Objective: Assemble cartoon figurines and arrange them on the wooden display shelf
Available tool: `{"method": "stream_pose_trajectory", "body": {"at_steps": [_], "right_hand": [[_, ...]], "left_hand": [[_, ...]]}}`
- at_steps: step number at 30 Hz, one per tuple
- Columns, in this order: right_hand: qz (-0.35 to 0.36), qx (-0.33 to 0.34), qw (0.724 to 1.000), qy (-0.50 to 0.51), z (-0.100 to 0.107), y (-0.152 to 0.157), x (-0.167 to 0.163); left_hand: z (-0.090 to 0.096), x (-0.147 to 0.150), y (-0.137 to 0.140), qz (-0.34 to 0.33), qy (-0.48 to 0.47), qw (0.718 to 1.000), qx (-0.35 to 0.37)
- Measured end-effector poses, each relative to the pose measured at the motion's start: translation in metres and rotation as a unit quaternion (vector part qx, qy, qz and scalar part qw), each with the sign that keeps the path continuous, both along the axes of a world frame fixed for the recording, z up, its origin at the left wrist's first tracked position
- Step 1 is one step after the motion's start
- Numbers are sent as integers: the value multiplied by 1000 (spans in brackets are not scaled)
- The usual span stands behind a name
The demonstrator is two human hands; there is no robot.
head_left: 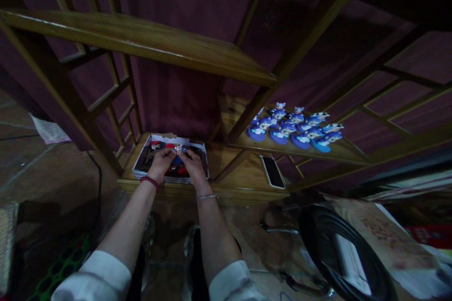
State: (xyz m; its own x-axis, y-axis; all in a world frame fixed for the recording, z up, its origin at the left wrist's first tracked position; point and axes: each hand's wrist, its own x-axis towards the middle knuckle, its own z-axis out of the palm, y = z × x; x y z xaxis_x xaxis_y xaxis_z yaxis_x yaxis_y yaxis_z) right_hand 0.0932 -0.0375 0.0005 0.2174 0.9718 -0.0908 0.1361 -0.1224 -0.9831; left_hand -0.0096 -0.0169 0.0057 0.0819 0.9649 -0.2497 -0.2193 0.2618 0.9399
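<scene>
A small blue and white figurine is pinched between my two hands above an open white cardboard box. My left hand closes its fingers on the figurine's left side; a red bead bracelet is on that wrist. My right hand grips it from the right, with a silver bangle at the wrist. Inside the box lie red and dark items, among them a red figure at the far left corner. The hands hide much of the box's contents and the lower part of the figurine.
Several blue and purple figurines on round bases stand on a raised wooden shelf at right. A phone lies on the lower shelf. A thick wooden shelf board hangs above my hands. A black stool stands at lower right.
</scene>
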Motion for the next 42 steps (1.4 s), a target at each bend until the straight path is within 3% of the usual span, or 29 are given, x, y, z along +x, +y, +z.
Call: {"method": "stream_pose_trajectory", "body": {"at_steps": [4, 12, 20, 28, 42], "right_hand": [[1, 4, 1000, 29, -5, 2, 2], [-11, 10, 1000, -16, 0, 1, 4], [5, 34, 996, 80, 1, 2, 10], [-44, 33, 987, 153, 1, 6, 11], [-65, 28, 981, 182, 1, 8, 15]], "left_hand": [[-1, 3, 0, 14, -8, 1000, -6], [6, 4, -4, 8, -35, 999, -17], [18, 3, -7, -24, -95, 994, -54], [11, 2, -5, -71, -171, 982, -29], [17, 1, -8, -103, -211, 972, -36]]}}
